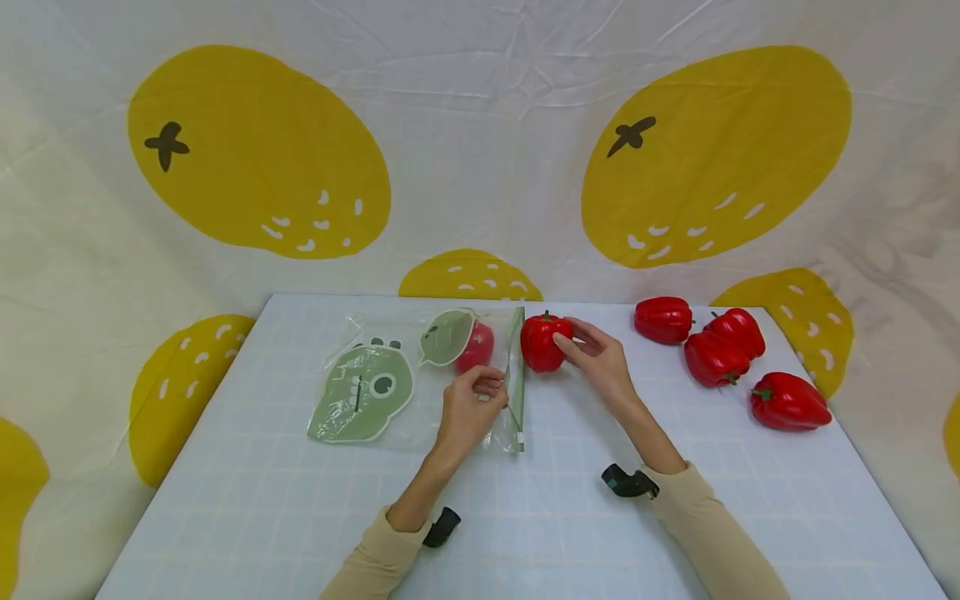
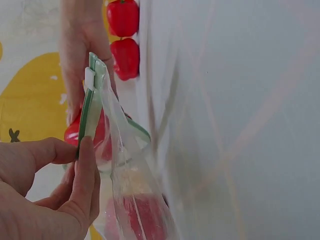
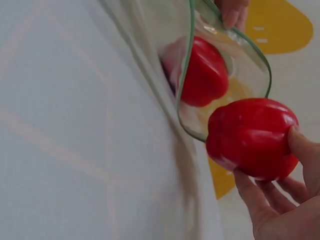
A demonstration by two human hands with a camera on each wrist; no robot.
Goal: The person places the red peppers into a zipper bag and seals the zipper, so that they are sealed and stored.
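Note:
A clear zip bag [image 1: 435, 417] with a green monster print lies on the table, its green-edged mouth facing right. My left hand [image 1: 471, 410] pinches the upper edge of that mouth between thumb and fingers, and the right wrist view shows the opening spread apart. Inside the bag rests one red bell pepper [image 3: 204, 72]. My right hand [image 1: 600, 362] grips another red bell pepper [image 3: 252, 137] by its side, right at the bag's opening. In the left wrist view, a white slider [image 2: 89, 78] sits near one end of the green zip strip.
Several more red bell peppers lie at the table's right: one at the back [image 1: 663, 320], two touching each other, and one [image 1: 790, 402] nearer the right edge. A white cloth with yellow fruit prints hangs behind the pale checked table [image 1: 555, 533].

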